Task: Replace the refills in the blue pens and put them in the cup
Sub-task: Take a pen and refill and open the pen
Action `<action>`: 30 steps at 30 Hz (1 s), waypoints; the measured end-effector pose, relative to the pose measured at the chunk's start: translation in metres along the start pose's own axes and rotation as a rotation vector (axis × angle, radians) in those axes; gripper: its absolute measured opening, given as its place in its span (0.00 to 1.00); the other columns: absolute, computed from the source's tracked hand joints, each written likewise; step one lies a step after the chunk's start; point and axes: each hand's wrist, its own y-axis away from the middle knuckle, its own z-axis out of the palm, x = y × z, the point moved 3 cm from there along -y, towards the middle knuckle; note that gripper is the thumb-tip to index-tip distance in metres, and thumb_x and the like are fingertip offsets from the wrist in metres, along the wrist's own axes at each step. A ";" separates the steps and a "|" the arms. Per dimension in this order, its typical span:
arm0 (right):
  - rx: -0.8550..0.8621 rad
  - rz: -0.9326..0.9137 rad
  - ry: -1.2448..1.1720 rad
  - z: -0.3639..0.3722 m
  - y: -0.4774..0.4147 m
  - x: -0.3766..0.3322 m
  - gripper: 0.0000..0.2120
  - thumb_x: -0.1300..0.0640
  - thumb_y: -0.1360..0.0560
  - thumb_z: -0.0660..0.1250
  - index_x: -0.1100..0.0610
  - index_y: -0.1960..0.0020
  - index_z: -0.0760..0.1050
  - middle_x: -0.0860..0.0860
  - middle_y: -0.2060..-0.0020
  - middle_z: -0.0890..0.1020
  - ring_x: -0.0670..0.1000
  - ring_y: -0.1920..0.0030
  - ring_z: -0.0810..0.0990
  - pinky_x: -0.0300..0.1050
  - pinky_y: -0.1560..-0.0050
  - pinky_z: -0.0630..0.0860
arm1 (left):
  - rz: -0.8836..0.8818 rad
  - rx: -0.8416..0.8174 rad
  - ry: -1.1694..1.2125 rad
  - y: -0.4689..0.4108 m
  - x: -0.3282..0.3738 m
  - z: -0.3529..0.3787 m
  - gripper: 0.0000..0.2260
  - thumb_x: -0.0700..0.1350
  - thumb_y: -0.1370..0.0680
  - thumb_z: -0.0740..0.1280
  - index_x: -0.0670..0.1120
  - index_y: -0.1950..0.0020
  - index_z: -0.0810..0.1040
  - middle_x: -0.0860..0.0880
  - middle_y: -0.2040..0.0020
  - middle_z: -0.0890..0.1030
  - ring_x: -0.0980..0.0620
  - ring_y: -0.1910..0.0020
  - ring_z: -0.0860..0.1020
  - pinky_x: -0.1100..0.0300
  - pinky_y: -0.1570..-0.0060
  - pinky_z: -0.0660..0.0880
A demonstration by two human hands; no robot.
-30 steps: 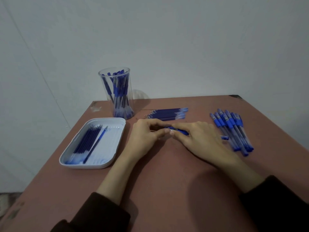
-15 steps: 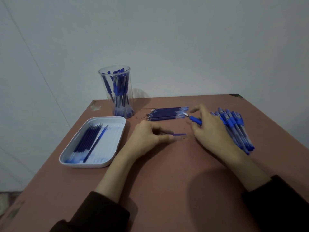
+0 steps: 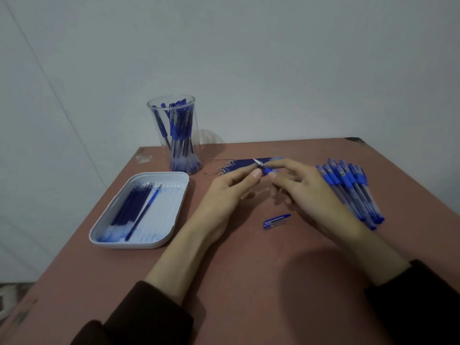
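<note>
Both hands meet over the middle of the brown table [image 3: 249,282] on one uncapped blue pen [image 3: 264,169], its metal tip pointing up and left. My left hand [image 3: 224,195] pinches the tip end between thumb and forefinger. My right hand [image 3: 306,192] holds the pen at its blue grip. A loose blue pen cap [image 3: 276,221] lies on the table just below the hands. A row of dark blue refills [image 3: 239,165] lies behind the hands. Several capped blue pens [image 3: 353,190] lie to the right. The clear cup [image 3: 178,135] at the back left holds several blue pens.
A white tray [image 3: 171,220] at the left holds several used refills [image 3: 132,207] and blue ink smears. The wall rises directly behind the table's far edge. The table's left edge runs close beside the tray.
My right hand has brought the pen back from beside the pen pile to my left hand, which now pinches its tip. The cap now lies on the table.
</note>
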 end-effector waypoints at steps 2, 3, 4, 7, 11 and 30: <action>-0.078 0.132 -0.221 0.004 0.000 -0.001 0.08 0.58 0.22 0.62 0.54 0.49 0.80 0.55 0.73 0.75 0.47 0.78 0.65 0.41 0.71 0.56 | -0.006 -0.021 0.143 -0.001 -0.001 0.005 0.12 0.44 0.21 0.61 0.46 0.38 0.78 0.48 0.42 0.82 0.52 0.41 0.79 0.58 0.39 0.72; -0.108 0.180 -0.294 0.006 0.000 -0.002 0.09 0.58 0.22 0.62 0.56 0.50 0.80 0.56 0.73 0.73 0.47 0.78 0.63 0.43 0.70 0.54 | -0.005 -0.017 0.201 -0.003 -0.001 0.007 0.11 0.43 0.21 0.61 0.47 0.40 0.78 0.50 0.45 0.83 0.55 0.44 0.80 0.60 0.40 0.73; -0.136 0.209 -0.335 0.007 0.001 -0.002 0.09 0.57 0.22 0.61 0.58 0.53 0.80 0.56 0.73 0.72 0.47 0.77 0.61 0.43 0.71 0.53 | -0.005 -0.012 0.249 -0.005 -0.001 0.008 0.10 0.43 0.21 0.60 0.49 0.42 0.78 0.52 0.48 0.84 0.57 0.47 0.81 0.62 0.43 0.74; -0.203 0.224 -0.370 0.010 0.002 -0.003 0.12 0.56 0.22 0.61 0.55 0.58 0.81 0.56 0.73 0.72 0.47 0.77 0.60 0.40 0.75 0.53 | -0.014 0.025 0.381 -0.009 0.000 0.006 0.09 0.42 0.21 0.61 0.47 0.47 0.79 0.53 0.52 0.84 0.60 0.52 0.81 0.67 0.52 0.77; -0.227 0.168 -0.367 0.014 0.001 0.001 0.09 0.56 0.22 0.62 0.57 0.52 0.80 0.54 0.73 0.72 0.46 0.77 0.60 0.40 0.74 0.54 | 0.007 0.104 0.430 -0.010 0.000 0.001 0.06 0.39 0.23 0.63 0.42 0.55 0.80 0.50 0.61 0.84 0.59 0.63 0.81 0.68 0.61 0.77; 0.120 -0.055 0.050 0.000 -0.005 0.005 0.04 0.55 0.24 0.66 0.47 0.56 0.78 0.48 0.75 0.78 0.46 0.73 0.73 0.46 0.66 0.72 | -0.040 0.147 0.459 -0.010 -0.002 -0.002 0.12 0.35 0.24 0.64 0.45 0.42 0.76 0.48 0.54 0.85 0.55 0.59 0.83 0.63 0.59 0.78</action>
